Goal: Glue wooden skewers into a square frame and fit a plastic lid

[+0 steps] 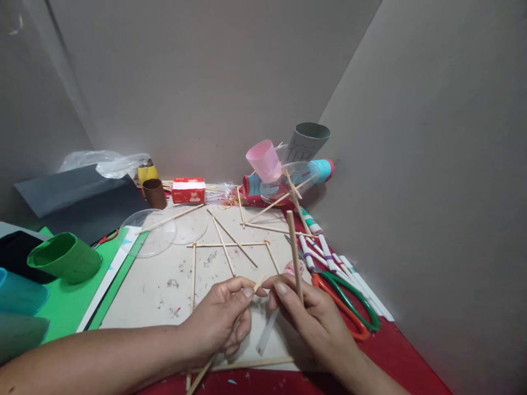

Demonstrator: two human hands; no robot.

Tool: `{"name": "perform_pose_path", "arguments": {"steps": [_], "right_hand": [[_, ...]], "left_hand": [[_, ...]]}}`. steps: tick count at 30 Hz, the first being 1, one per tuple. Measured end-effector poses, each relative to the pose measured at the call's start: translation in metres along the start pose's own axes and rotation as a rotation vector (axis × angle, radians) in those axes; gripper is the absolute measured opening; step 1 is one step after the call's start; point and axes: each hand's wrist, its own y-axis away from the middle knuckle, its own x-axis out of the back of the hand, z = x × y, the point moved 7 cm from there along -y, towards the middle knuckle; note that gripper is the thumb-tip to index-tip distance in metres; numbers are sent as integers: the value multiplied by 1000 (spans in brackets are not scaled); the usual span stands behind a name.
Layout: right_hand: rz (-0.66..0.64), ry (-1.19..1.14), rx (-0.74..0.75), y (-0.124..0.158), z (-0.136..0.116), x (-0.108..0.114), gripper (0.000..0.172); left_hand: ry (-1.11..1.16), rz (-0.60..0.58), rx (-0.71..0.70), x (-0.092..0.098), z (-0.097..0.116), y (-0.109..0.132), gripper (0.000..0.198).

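My left hand [218,315] is closed around a thin wooden stick [201,379]; its pale tip sticks out past the thumb and its other end points down toward me. My right hand [319,318] grips a second wooden stick [293,247], which stands nearly upright. The fingertips of both hands almost meet above the board; whether anything small lies between them is hidden. Under the hands is a frame of wooden sticks [230,244] joined at the corners. Two loose sticks [233,238] cross over it. A translucent strip [267,333] lies below my right fingers.
On the right lie scissors [349,296] with green and orange handles and several white markers [366,285]. A stick structure [269,206] with a pink paper cup [264,161] stands behind. Clear discs [150,233], a red box [188,190] and a green paper tube [66,258] are leftward.
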Motion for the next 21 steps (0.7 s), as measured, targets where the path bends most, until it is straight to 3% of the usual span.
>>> {"name": "perform_pose_path", "arguments": {"steps": [6, 13, 16, 21], "right_hand": [[-141, -100, -183, 1, 12, -15, 43], [-206, -314, -399, 11, 31, -24, 47], [-201, -316, -393, 10, 31, -25, 46], [-90, -133, -245, 8, 22, -18, 43]], "left_hand": [[-1, -16, 24, -1, -8, -2, 41], [-32, -50, 36, -3, -9, -1, 49], [-31, -55, 29, -4, -8, 0, 49], [-47, -62, 15, -5, -12, 1, 46]]}}
